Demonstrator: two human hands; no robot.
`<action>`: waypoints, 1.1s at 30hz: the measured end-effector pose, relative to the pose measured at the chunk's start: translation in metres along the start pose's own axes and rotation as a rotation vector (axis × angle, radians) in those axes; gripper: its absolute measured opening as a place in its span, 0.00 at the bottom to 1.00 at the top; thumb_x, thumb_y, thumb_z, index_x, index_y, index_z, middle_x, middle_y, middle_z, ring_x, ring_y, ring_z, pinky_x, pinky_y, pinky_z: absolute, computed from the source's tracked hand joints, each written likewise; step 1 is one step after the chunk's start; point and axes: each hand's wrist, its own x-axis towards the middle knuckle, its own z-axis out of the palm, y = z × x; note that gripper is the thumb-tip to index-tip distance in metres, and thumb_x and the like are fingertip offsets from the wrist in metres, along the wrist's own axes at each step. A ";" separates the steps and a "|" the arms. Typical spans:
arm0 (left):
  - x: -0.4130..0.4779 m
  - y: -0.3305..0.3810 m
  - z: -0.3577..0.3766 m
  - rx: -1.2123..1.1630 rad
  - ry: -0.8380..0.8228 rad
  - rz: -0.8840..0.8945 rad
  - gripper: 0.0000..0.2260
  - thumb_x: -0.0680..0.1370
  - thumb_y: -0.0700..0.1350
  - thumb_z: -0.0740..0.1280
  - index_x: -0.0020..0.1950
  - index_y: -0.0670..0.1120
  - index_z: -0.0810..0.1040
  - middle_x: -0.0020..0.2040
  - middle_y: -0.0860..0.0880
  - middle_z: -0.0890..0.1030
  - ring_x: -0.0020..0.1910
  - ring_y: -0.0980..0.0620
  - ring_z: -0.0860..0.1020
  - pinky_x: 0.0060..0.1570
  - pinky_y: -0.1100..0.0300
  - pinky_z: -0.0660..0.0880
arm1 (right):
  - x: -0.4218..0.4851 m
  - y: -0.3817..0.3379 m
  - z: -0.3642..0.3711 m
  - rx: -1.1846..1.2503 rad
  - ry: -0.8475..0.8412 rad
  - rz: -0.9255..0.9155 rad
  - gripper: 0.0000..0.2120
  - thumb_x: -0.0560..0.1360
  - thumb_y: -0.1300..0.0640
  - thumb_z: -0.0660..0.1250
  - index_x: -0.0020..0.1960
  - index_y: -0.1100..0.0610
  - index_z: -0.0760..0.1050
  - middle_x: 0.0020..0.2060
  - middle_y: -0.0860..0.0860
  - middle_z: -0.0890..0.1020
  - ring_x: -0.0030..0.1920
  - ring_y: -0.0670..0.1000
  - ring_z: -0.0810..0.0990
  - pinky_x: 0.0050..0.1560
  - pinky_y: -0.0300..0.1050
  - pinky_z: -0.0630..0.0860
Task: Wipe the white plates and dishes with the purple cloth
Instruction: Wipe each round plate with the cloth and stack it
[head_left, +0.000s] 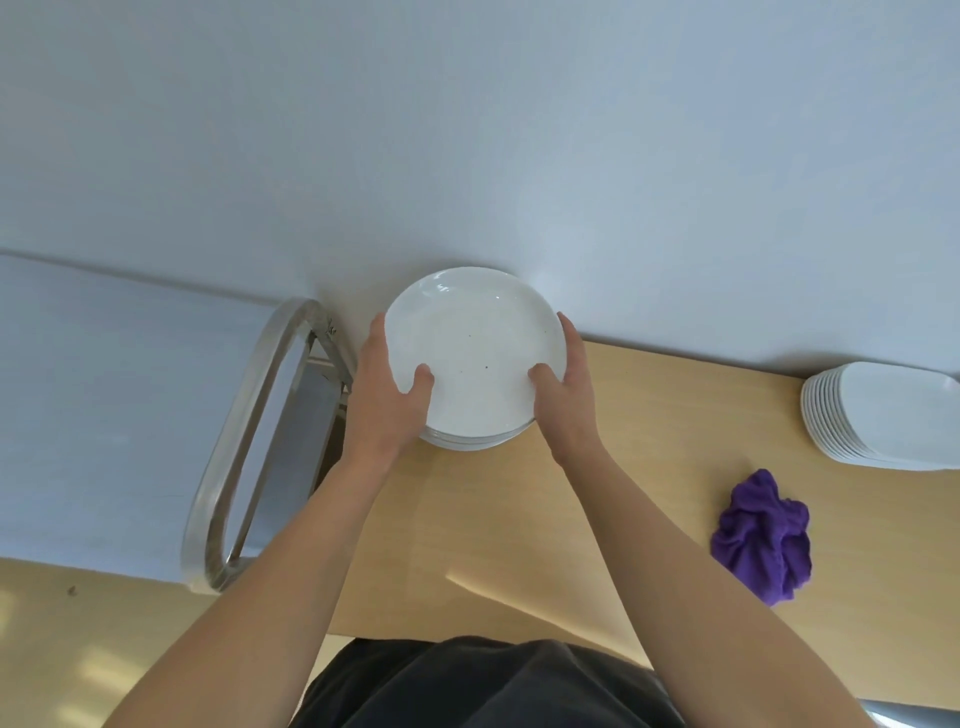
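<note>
Wooden table (649, 415): square dishes (893, 415), purple cloth (763, 535) (crumpled) right of plates (472, 353).

Table (649, 457) bears stacked square dishes (893, 415) and purple cloth (763, 535).

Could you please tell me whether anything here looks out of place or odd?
Only small things: the top round plate shows a few dark specks, and the purple cloth lies crumpled on the table.

No text, label, brand or number can be read anywhere; the plate (472, 353) bears only a few dark specks, perhaps glaze flecks.
</note>
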 end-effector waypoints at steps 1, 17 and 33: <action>-0.001 0.000 0.000 -0.004 0.000 0.003 0.33 0.73 0.52 0.60 0.78 0.54 0.55 0.75 0.52 0.66 0.73 0.50 0.66 0.69 0.43 0.69 | 0.000 0.000 0.000 -0.001 -0.002 0.000 0.33 0.76 0.62 0.58 0.76 0.38 0.61 0.65 0.37 0.73 0.64 0.44 0.73 0.63 0.47 0.74; -0.069 0.013 0.039 0.002 -0.049 0.024 0.34 0.75 0.44 0.65 0.78 0.53 0.54 0.73 0.53 0.65 0.66 0.51 0.70 0.56 0.56 0.70 | -0.045 0.033 -0.060 0.033 0.079 0.012 0.31 0.73 0.64 0.58 0.70 0.37 0.67 0.60 0.34 0.77 0.61 0.40 0.76 0.57 0.45 0.77; -0.160 0.052 0.128 0.114 -0.192 0.122 0.33 0.77 0.45 0.64 0.78 0.47 0.51 0.72 0.51 0.63 0.60 0.51 0.71 0.48 0.58 0.70 | -0.087 0.086 -0.182 0.005 0.224 0.080 0.31 0.66 0.55 0.59 0.69 0.41 0.69 0.55 0.37 0.78 0.58 0.43 0.76 0.50 0.44 0.76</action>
